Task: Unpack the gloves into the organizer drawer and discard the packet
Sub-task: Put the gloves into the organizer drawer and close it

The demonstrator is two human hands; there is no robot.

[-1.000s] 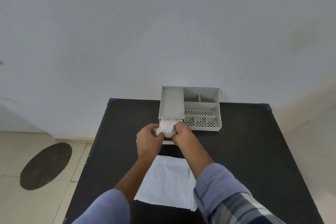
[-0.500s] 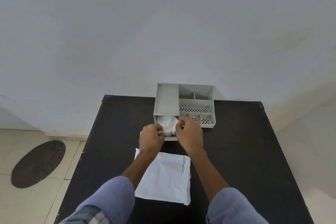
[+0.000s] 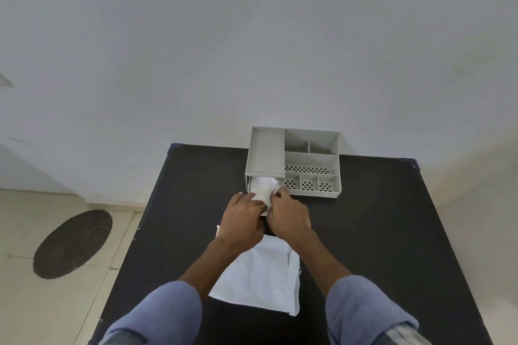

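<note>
A grey plastic organizer stands at the far edge of the black table, its drawer pulled out at the left front. A white bundle of gloves lies in that drawer. My left hand and my right hand sit side by side at the drawer's front, fingers pressing on the gloves. The drawer's front edge is hidden under my hands. The white packet lies flat on the table between my forearms, nearer to me.
The black table has bare surface to the right and left of the organizer. A white wall rises right behind the organizer. A dark oval mat lies on the tiled floor at the left.
The gloves went from being held in front of the drawer to lying inside it. Both hands moved forward with them and now press them down.
</note>
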